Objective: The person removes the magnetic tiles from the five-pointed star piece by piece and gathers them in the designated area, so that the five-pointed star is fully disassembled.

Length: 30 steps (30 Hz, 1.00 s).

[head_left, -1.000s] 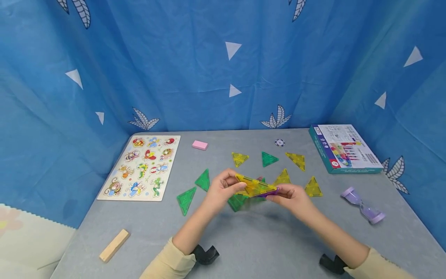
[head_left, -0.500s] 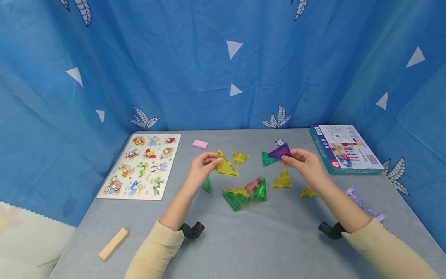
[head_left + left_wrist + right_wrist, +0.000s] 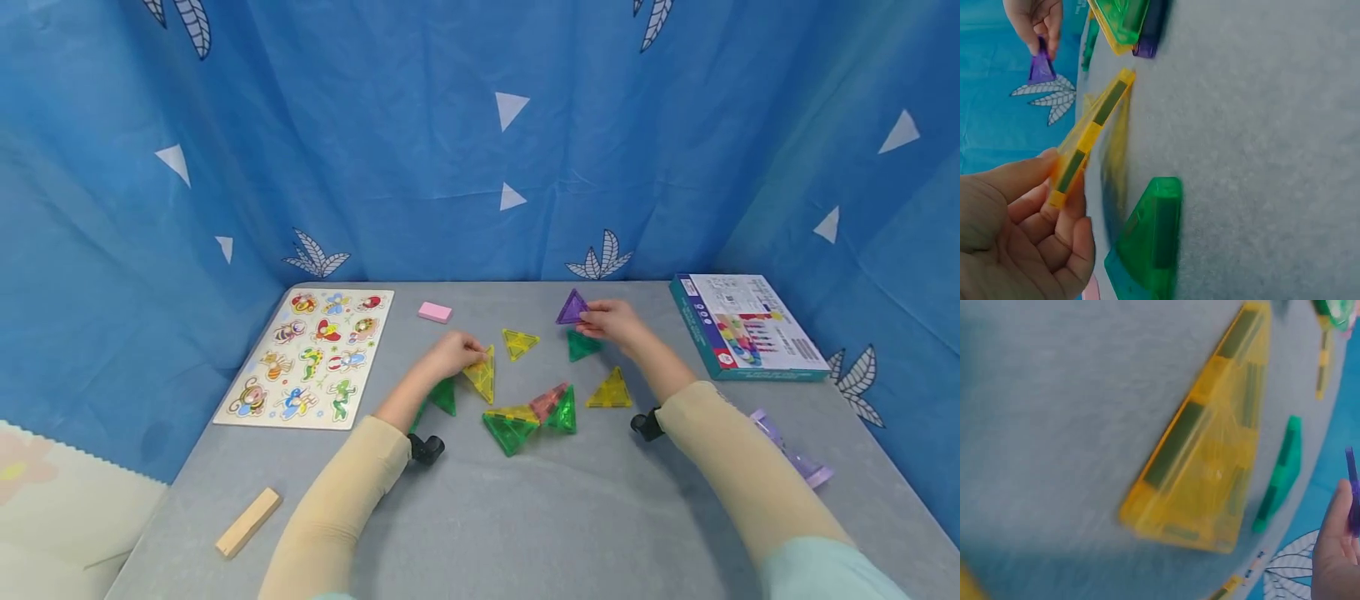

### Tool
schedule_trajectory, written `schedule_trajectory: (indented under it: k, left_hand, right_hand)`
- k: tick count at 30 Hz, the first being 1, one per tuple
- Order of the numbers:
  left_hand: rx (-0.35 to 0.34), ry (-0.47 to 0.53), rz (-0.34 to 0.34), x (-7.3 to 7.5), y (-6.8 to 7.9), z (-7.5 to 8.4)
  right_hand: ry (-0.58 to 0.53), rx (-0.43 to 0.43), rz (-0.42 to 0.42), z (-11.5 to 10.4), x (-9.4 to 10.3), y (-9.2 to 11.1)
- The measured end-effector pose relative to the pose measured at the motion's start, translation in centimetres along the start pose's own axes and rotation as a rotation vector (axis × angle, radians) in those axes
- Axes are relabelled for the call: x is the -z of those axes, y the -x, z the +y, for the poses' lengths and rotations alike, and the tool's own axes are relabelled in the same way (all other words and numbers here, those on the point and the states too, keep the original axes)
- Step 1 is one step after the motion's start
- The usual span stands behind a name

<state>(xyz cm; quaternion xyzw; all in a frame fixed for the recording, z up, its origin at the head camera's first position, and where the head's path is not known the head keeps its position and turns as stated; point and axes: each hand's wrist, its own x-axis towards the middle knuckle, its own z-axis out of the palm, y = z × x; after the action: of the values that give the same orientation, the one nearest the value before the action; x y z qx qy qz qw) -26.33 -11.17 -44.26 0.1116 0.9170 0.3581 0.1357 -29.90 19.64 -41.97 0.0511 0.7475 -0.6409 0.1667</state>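
Observation:
My left hand point(image 3: 454, 353) pinches a translucent yellow triangular magnetic tile point(image 3: 483, 379) between thumb and fingers. The left wrist view has that tile point(image 3: 1092, 134) edge-on, tilted close over the table. Further back, my right hand point(image 3: 613, 322) holds a purple triangular tile point(image 3: 572, 307) by one side, above a green tile point(image 3: 583, 346). Between and nearer than the hands stands a joined cluster of green, yellow and red tiles point(image 3: 510, 432). A yellow tile point(image 3: 611, 390) lies right of it, and another point(image 3: 519, 342) behind it. Green tiles point(image 3: 444, 396) are partly hidden by my left forearm.
At left lies an insect-picture puzzle board point(image 3: 303, 358), with a wooden block point(image 3: 248, 523) nearer. A pink block point(image 3: 435, 312) sits toward the back. A flat box point(image 3: 750, 329) is at back right; my right sleeve partly covers a purple hourglass point(image 3: 795, 454). Blue curtain point(image 3: 420, 167) surrounds the table.
The hands have come apart from over the cluster, left hand with the yellow tile to the left, right hand with the purple tile back and right. Lately the yellow tile has been lowered.

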Motion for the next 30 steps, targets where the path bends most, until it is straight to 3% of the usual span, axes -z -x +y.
schedule_trajectory:
  k: [6, 13, 17, 24, 30]
  left_hand:
    - [0.051, -0.013, -0.019, -0.5, -0.1, -0.4]
    - [0.013, -0.059, 0.013, -0.8, 0.1, -0.1]
    - [0.024, -0.059, 0.013, -1.0, 0.3, 0.1]
    - [0.041, -0.042, 0.029, -1.5, 0.5, 0.0]
    - [0.045, -0.033, 0.031, -1.6, 1.2, 0.0]
  right_hand:
    - [0.022, -0.096, 0.017, 0.4, -0.9, -1.8]
    - [0.036, -0.111, 0.041, 0.2, -1.5, -3.1]
    - [0.003, -0.133, 0.057, -0.1, -1.5, -3.2]
    - [0.011, -0.103, 0.066, -0.4, -1.4, -2.9]
    - [0.135, -0.036, 0.011, 0.0, -0.2, -3.0]
